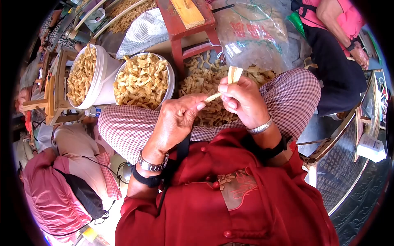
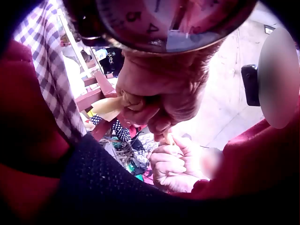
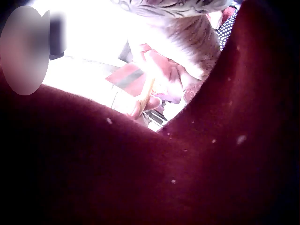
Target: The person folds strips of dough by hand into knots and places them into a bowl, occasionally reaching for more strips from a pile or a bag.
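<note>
A pale yellow flat strip [image 1: 234, 75] runs between my two hands in front of my lap. My right hand [image 1: 246, 102] grips it in curled fingers, and its broad end sticks up above the thumb. My left hand [image 1: 176, 118] pinches the thin lower end between thumb and fingers. The left wrist view has the strip [image 2: 107, 108] jutting out beside the fingers under the watch. Bright glare washes out much of the right wrist view, where a piece of the strip [image 3: 148, 90] shows by a thumb. Beyond the hands lies a heap of tan knotted pieces [image 1: 201, 83].
Two white buckets [image 1: 101, 78] full of similar pieces stand at the left. Ahead is a red stool [image 1: 176, 35] bearing a wooden board [image 1: 189, 18]. A clear plastic bag [image 1: 250, 37] lies beside it. Other people sit close at the right and left. A mesh-covered frame [image 1: 340, 164] leans at the right.
</note>
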`<state>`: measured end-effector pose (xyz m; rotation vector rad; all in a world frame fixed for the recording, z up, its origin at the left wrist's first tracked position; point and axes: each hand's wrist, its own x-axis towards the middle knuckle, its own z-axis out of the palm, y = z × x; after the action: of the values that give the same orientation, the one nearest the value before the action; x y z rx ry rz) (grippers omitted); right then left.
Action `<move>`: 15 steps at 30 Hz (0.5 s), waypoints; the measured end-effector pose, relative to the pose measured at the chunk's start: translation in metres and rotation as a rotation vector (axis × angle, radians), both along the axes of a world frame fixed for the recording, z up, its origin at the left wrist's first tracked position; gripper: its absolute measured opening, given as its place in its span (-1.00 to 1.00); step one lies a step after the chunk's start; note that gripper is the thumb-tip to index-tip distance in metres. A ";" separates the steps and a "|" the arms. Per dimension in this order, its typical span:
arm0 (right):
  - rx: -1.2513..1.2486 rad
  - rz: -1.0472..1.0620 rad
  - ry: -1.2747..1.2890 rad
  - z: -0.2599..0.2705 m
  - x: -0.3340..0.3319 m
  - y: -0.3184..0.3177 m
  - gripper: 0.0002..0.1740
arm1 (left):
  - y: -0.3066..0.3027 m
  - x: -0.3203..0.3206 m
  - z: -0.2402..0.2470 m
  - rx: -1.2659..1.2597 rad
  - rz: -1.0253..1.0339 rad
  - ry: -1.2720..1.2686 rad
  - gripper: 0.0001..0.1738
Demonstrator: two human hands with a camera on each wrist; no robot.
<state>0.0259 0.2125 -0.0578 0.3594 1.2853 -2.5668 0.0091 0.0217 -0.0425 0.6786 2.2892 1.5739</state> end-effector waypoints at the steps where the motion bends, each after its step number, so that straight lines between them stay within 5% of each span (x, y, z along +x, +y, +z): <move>1: 0.019 -0.017 0.004 0.003 -0.001 0.001 -0.96 | -0.002 -0.002 -0.004 0.018 -0.006 0.040 -0.83; 7: 0.085 -0.078 0.084 0.016 -0.029 0.006 -0.94 | 0.005 -0.029 0.014 0.029 0.021 0.100 -0.84; 10: 0.216 -0.040 0.202 0.038 -0.074 0.014 -0.93 | 0.009 -0.068 0.049 -0.044 0.070 -0.078 -0.82; 15: 0.397 0.003 0.386 0.064 -0.149 0.021 -0.89 | 0.014 -0.141 0.065 0.135 0.114 0.000 -0.85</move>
<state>-0.1231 0.2330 0.0066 -0.0799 1.9341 -2.4424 -0.1322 0.0354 0.0220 0.5889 2.2744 1.7930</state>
